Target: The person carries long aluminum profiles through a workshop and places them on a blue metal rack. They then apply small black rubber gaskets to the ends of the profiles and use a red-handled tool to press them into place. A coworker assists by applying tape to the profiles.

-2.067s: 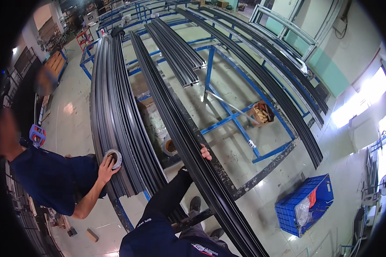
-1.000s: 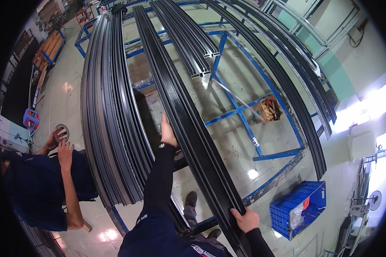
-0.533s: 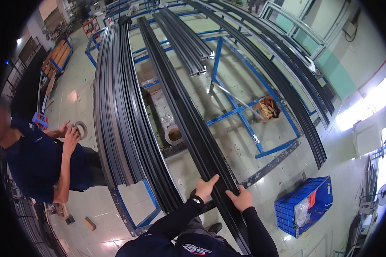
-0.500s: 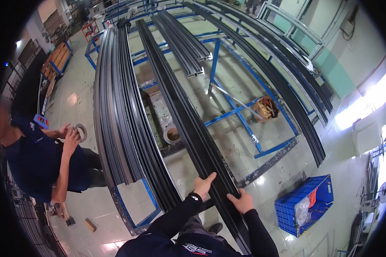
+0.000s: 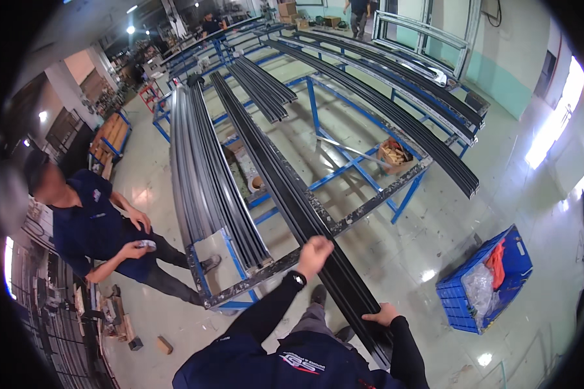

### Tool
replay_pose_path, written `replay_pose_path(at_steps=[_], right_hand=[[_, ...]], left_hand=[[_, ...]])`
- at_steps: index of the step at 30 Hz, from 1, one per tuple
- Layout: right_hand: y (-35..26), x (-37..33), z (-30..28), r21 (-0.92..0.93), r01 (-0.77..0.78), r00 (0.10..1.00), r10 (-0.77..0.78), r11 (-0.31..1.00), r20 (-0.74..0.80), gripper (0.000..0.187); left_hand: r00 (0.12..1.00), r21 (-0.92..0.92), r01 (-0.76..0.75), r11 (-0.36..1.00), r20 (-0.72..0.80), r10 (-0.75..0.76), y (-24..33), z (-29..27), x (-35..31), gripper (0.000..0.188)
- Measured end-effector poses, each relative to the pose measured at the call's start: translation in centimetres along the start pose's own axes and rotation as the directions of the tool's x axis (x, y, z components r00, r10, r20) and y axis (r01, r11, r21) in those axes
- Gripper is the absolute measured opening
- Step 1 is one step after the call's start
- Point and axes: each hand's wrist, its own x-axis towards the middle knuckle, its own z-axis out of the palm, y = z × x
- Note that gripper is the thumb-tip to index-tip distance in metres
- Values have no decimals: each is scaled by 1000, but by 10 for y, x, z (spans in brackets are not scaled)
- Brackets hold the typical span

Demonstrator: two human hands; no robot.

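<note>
A long black ribbed profile (image 5: 344, 275) runs from my body away across the blue-framed rack, its near end jutting out over the rack's edge. On its right edge, my right hand (image 5: 384, 314) grips it, thumb on top and fingers hidden underneath. My left hand (image 5: 315, 256) is at the profile's left edge, fingers curled and blurred; whether it touches the profile I cannot tell. A stack of long grey and black profiles (image 5: 204, 175) lies on the rack to the left, and shorter dark profiles (image 5: 259, 84) lie farther back.
To the left stands a co-worker (image 5: 104, 220) holding a small roll (image 5: 148, 245). A blue crate (image 5: 457, 305) with clear plastic and an orange item sits on the floor at right. More long profiles (image 5: 396, 123) stretch along the rack's right side. A box (image 5: 394, 155) stands beneath.
The view has tilted up, showing more of the room. My left hand's thumb has come off the profile's top, while my right hand keeps its grip. The co-worker's hands have moved apart and lower.
</note>
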Motion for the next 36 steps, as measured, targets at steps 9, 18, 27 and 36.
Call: replay_pose_path(at_steps=[9, 18, 27, 36], right_hand=[[-60, -84, 48, -129, -122, 885, 49, 984, -462, 54], [-93, -109, 126, -119, -28, 782, -52, 992, -620, 50], [-118, -119, 132, -206, -131, 698, -58, 970, -714, 44], [-120, -111, 150, -170, -272, 706, 77, 947, -704, 55]], left_hand=[[865, 547, 404, 734, 34, -501, -55, -78, -224, 48], [693, 431, 669, 605, -70, -717, -136, -153, -287, 52], [634, 33, 723, 690, 364, -682, -66, -94, -190, 63], [569, -161, 819, 550, 352, -744, -35, -67, -135, 100]])
